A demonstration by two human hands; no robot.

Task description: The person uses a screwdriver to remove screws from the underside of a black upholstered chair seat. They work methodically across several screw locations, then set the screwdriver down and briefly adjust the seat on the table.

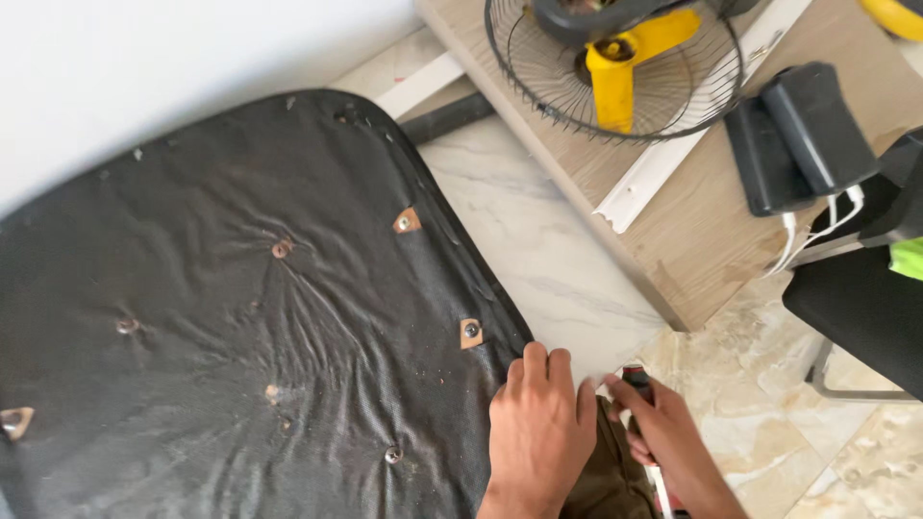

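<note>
- Head view: the black seat base, turned with its underside up, fills the left part of the picture, and every place below is told from it.
- On its fabric I count several screws sitting in small cut openings, one near the right edge, one higher up, one at the far left edge; a few bare dimples lie between them. As far as I can judge, these screws are in place, so the unfastening is at its start or not begun.
- The left hand lies flat on the lower right edge of the seat base, fingers bent over the rim, pressing but grasping nothing.
- Just right of the seat base, the right hand is clenched around a screwdriver with a red and black handle; the tip is hidden, so I cannot tell if it touches a screw.
- Beyond the seat base, up and to the right, a fan with a yellow part rests on a wooden board.
- Further right lie black armrest pieces and a black chair part over the marble floor.
</note>
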